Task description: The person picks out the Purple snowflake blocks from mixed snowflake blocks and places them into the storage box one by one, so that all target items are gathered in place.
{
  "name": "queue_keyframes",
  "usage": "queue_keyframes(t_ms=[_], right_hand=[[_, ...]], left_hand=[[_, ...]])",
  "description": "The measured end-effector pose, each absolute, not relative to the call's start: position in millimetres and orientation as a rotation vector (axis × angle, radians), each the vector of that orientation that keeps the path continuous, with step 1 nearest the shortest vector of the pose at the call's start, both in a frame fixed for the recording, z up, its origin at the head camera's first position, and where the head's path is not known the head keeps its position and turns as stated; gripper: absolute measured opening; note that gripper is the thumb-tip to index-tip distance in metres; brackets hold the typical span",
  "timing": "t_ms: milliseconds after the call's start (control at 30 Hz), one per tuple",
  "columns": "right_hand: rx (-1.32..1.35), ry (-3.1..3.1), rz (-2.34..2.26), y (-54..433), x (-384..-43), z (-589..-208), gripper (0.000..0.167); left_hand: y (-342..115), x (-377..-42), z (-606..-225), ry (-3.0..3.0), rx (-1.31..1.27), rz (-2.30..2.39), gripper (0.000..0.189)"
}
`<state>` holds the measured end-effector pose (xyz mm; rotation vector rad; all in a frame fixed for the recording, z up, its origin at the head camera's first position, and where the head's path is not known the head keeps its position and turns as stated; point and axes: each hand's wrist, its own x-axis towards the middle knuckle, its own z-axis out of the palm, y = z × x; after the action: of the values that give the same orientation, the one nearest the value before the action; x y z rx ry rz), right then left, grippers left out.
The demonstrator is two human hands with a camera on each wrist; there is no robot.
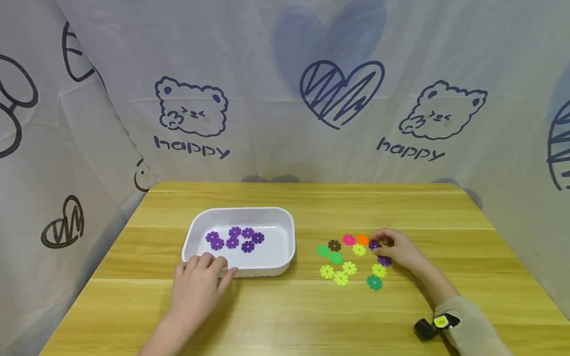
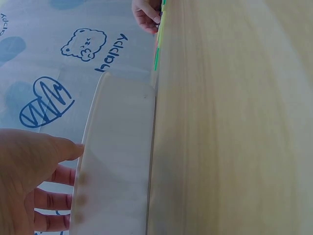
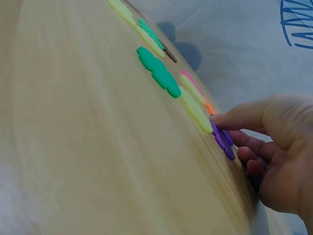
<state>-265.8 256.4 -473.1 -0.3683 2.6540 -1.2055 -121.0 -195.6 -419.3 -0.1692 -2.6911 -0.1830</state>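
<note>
A white plastic tray [image 1: 267, 271] stands on the table, with several purple notched plastic discs [image 1: 232, 242] lying in it. My left hand [image 1: 199, 284] holds the tray's near rim; in the left wrist view its fingertips show faintly through the tray wall [image 2: 117, 147]. On the right, my right hand [image 1: 403, 252] has thumb and fingers at a purple disc [image 1: 374, 244], pinching it at table level. Another purple disc [image 1: 385, 261] lies just beneath this hand. In the right wrist view the purple discs [image 3: 222, 142] overlap, and the fingers partly hide them.
Loose discs lie between tray and right hand: yellow [image 1: 341, 278], green [image 1: 323, 250], brown [image 1: 334, 245], pink [image 1: 349, 240], orange [image 1: 362, 240] and dark green [image 1: 374, 282]. A small black device [image 1: 426, 329] is at the right sleeve. A printed curtain [image 1: 267, 123] hangs behind the wooden table [image 1: 285, 321].
</note>
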Motion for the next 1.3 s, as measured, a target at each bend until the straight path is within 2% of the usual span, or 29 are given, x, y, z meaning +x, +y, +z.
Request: queue_keyframes(t_ms=[400, 567, 933, 1133, 1300], right_hand=[[-0.433, 2.654, -1.345, 257, -264, -472, 0.026], [-0.384, 2.589, -1.463, 260, -265, -469, 0.025], [-0.247, 2.363, -1.719, 256, -268, -462, 0.037], [-0.229, 2.391, -1.679, 245, -271, -454, 0.031], [-0.226, 2.403, -1.633, 235, -274, -449, 0.034]], left_hand=[[-195, -120, -419, -2.699, -0.173, -0.186, 0.024], [-196, -120, -419, -2.700, -0.173, -0.186, 0.024], [-195, -120, -418, -2.734, -0.152, -0.197, 0.024], [-195, -121, -418, -2.738, -0.146, -0.203, 0.023], [-195, -121, -418, -2.732, -0.147, -0.202, 0.023]])
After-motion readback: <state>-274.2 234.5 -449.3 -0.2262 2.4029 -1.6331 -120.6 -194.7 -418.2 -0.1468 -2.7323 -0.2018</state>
